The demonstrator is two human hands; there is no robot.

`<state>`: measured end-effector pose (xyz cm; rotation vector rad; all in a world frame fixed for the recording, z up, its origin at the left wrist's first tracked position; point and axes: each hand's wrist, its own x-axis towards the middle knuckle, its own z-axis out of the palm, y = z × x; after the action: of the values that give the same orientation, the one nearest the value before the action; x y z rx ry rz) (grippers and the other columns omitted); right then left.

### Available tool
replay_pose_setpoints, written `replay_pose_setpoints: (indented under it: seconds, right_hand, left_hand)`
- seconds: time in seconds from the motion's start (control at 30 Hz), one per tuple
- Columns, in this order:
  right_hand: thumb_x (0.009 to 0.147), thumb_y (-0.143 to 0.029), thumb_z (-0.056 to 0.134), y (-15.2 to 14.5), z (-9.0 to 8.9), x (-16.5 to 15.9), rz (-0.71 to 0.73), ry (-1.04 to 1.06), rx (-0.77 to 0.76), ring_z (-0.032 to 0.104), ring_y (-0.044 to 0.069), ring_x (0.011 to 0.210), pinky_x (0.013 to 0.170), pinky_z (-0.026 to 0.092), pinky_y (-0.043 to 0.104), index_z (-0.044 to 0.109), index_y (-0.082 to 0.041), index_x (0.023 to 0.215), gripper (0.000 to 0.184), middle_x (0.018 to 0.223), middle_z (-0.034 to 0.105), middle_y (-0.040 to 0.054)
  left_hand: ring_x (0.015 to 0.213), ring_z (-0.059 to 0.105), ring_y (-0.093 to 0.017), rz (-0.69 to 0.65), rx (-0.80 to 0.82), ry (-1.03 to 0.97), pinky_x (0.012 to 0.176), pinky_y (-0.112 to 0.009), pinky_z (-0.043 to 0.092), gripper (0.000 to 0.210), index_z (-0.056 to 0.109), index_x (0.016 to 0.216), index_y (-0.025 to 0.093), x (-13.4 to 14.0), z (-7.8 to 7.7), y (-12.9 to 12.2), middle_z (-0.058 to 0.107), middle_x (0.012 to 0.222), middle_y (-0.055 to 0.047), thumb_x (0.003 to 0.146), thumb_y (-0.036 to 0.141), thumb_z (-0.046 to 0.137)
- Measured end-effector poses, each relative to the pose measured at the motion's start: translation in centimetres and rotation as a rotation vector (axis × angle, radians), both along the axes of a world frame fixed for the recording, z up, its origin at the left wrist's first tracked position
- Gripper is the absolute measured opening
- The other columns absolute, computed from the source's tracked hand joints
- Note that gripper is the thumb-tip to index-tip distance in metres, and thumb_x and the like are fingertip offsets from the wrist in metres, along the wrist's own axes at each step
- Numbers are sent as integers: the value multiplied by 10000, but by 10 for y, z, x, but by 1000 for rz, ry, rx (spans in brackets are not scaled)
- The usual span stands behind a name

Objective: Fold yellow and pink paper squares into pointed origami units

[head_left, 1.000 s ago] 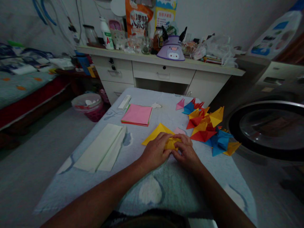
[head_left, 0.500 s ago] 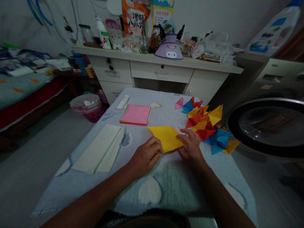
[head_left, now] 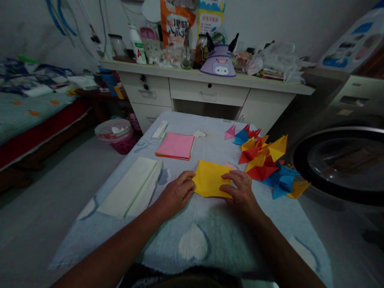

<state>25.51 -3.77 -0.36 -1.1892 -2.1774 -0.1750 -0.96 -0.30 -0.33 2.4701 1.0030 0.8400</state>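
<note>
A yellow sheet of origami paper (head_left: 210, 179), with a folded edge, is held between my two hands just above the cloth. My left hand (head_left: 179, 190) pinches its left side, fingers closed on the edge. On the right side, my right hand (head_left: 240, 186) grips the paper with bent fingers, the thumb partly hidden beneath. Beyond the paper lies a square stack of coloured paper (head_left: 177, 145), pink on top. Several folded paper cranes (head_left: 264, 160) in red, yellow, blue and pink are heaped beyond my right hand.
A patterned cloth (head_left: 192, 240) covers the table. Folded pale sheets (head_left: 129, 190) lie at the left, and a small white box (head_left: 160, 130) sits near the back. A lined bin (head_left: 117, 138) stands on the floor to the left; a washing machine (head_left: 345, 120) is at the right.
The yellow paper has turned and its outline now looks squarer. My left hand has shifted slightly left along its edge. The view has swung a little to the left.
</note>
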Motion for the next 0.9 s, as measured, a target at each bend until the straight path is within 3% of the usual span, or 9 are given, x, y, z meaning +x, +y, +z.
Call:
replay_pose_setpoints:
  seconds: [0.17,0.37,0.5,0.9]
  right_hand:
    - [677,-12,534,0,-5,-4,80,-29,-195,514,246,1033,945,331,469,689,-243,964,400,1005,676,48]
    - [742,-69,556,0,-6,-2,82,6,-265,544,224,971,932,331,440,702,-217,928,279,956,676,57]
    - [844,-188,594,1,-4,3,35,6,-299,557,220,922,905,345,427,697,-211,860,106,914,671,62]
    - [880,-279,576,4,-5,1,-150,70,-476,533,217,924,858,370,387,661,-201,796,143,930,643,61]
  left_hand:
    - [1117,562,-218,46,24,94,943,-363,499,123,587,839,181,-4,-4,2,566,1185,-92,843,77,520]
    - [1069,548,-225,63,13,121,930,-392,487,113,596,827,178,-8,3,1,568,1129,-89,841,94,521]
    - [1010,544,-214,67,-27,130,900,-387,483,112,593,837,179,-9,4,1,568,1056,-73,841,96,519]
    - [926,525,-212,118,-107,142,851,-382,455,56,585,825,177,-4,6,1,555,960,-60,850,155,540]
